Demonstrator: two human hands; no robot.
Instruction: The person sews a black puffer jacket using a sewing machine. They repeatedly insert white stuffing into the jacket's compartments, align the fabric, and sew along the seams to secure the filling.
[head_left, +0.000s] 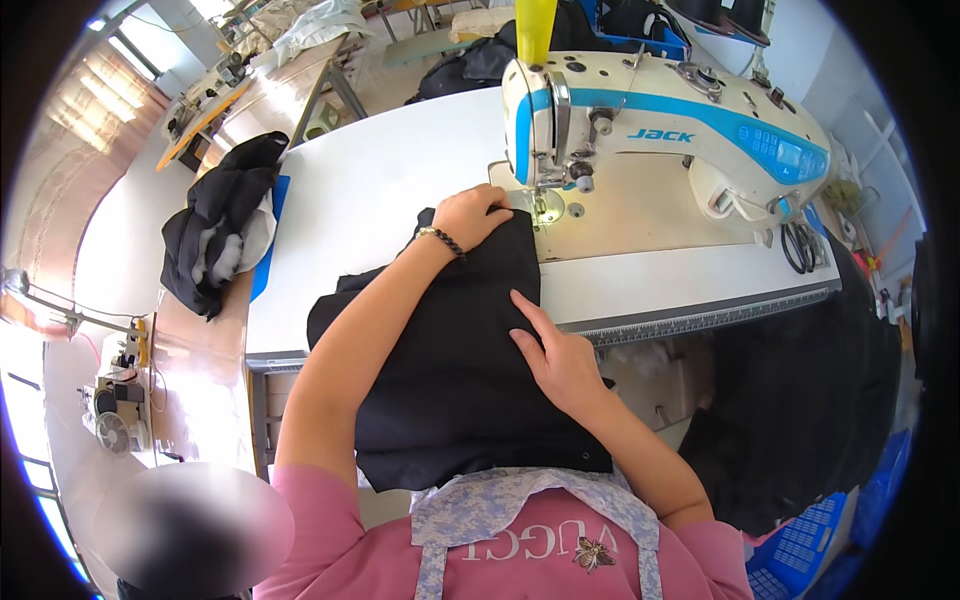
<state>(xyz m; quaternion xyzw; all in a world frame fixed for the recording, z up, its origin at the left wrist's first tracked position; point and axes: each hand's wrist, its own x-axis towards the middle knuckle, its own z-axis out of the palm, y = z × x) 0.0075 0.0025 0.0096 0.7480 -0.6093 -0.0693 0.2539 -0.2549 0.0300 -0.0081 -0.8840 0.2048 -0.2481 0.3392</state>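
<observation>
A large black fabric piece (pixel 440 370) lies over the front edge of the white sewing table and hangs down to my lap. Its far right corner reaches the presser foot (pixel 541 208) of a white and blue sewing machine (pixel 660 125). My left hand (pixel 475 215) is closed on the fabric's far edge, just left of the foot, fingers bent and pressed together. Closer to me, my right hand (pixel 560 365) rests at the fabric's right edge. Its index finger and thumb are spread apart on the cloth; its other fingers are hidden.
A ruler strip (pixel 700 318) runs along the front edge of the table. Black padded fabric (pixel 222 225) lies at the left by a blue sheet (pixel 271 240). Dark cloth hangs at the right above a blue basket (pixel 800 550). A blurred person's head (pixel 190 530) is at lower left.
</observation>
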